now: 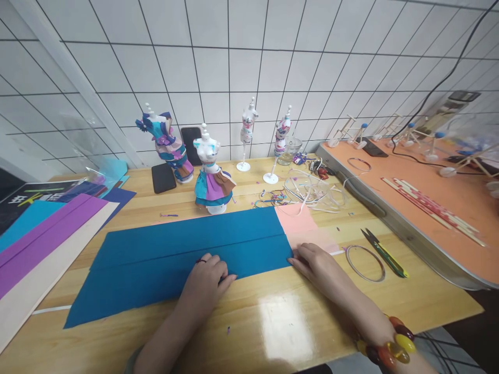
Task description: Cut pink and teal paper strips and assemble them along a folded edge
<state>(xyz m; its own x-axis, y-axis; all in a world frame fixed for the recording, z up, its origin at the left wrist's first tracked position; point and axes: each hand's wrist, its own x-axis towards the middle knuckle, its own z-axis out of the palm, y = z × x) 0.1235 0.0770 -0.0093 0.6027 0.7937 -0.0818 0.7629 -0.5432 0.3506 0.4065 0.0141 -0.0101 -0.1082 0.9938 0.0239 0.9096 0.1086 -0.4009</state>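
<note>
On table (pixel 249 337), rests loosely curled left hand (pixel 206 280) on blue sheet (pixel 245 228); touches its corner with right hand (pixel 316 264), can't tell if pinching.

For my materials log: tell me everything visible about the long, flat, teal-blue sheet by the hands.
The long teal-blue sheet looks matte and thin, perhaps paper. A crease runs lengthwise along it. It lies flat, slightly slanted, on the glossy wooden table, its right end overlapping a pale pink sheet. The left hand rests across its near edge; the right hand touches its near right corner.
</note>
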